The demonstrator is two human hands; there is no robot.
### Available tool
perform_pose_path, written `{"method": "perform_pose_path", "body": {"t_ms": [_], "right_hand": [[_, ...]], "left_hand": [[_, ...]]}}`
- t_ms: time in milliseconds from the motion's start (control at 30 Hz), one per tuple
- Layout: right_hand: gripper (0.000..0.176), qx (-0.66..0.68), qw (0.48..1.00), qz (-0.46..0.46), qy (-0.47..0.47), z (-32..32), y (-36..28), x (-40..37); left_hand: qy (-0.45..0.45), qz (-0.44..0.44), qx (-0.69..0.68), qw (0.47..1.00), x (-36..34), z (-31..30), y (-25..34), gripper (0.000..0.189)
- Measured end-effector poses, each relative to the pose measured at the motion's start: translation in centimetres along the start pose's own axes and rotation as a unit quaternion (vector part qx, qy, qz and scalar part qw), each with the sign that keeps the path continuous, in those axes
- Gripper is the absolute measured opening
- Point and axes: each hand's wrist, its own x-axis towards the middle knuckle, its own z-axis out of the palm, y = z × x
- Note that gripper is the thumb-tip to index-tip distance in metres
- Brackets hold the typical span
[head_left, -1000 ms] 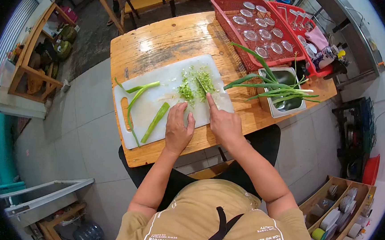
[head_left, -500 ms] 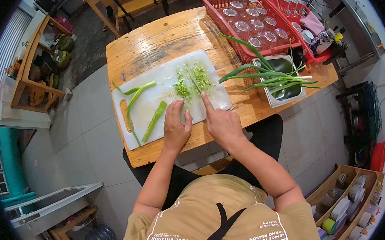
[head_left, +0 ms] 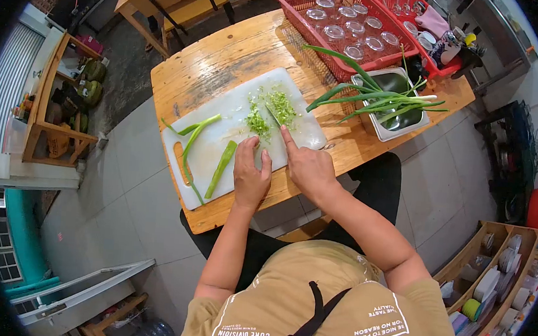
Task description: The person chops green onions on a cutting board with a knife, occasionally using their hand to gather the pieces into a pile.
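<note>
My right hand [head_left: 310, 170] is closed round a knife [head_left: 273, 114], index finger stretched along the top of it; the handle is hidden in my palm. Its blade lies among finely chopped green onion [head_left: 281, 102] on the white cutting board [head_left: 223, 115]. Just left of the knife, my left hand [head_left: 252, 174] rests over the board's near edge, fingers bent and thumb apart, fingertips close to the chopped pile. I see nothing held in it. A thick cut green stalk [head_left: 221, 168] lies left of that hand, and a longer green onion leaf [head_left: 191, 145] lies by the board's handle slot.
Whole green onions [head_left: 380, 99] lie across a steel container [head_left: 402, 130] at the table's right. Behind it stands a red basket [head_left: 292, 10] of upturned glasses [head_left: 355, 28]. The wooden table [head_left: 208, 54] has its near edge close to my body.
The whole view has shifted slightly. The knife and both hands stay in nearly the same place over the board, with the left fingers a little more bent.
</note>
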Motion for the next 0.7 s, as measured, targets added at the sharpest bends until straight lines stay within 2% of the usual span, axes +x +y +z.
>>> {"method": "perform_pose_path", "body": {"t_ms": [100,233,333,500,600,700], "right_hand": [[0.080,-0.003,1.000,-0.003,-0.023,-2.0,-1.1,-0.5],[0.080,0.001,0.999,-0.010,-0.034,-0.8,-1.8,-0.4],[0.077,-0.019,1.000,-0.019,-0.016,1.8,-1.2,-0.1],[0.080,-0.010,1.000,-0.013,-0.021,-0.7,-0.3,0.5],[0.077,-0.008,1.000,-0.023,0.006,0.2,-0.4,1.3],[0.074,-0.033,0.999,-0.017,-0.010,1.1,-0.8,0.5]], "left_hand": [[-0.012,-0.022,-0.021,0.999,0.3,-0.7,0.3,0.032],[-0.047,-0.033,-0.035,0.998,1.5,-1.5,0.3,0.030],[-0.043,-0.039,-0.054,0.997,1.8,-1.6,0.0,0.027],[-0.019,-0.033,-0.091,0.995,2.0,-1.5,-0.4,0.023],[-0.020,-0.034,-0.085,0.996,2.0,-1.4,-0.1,0.023],[-0.011,-0.034,-0.090,0.995,1.9,-1.3,-0.2,0.022]]}}
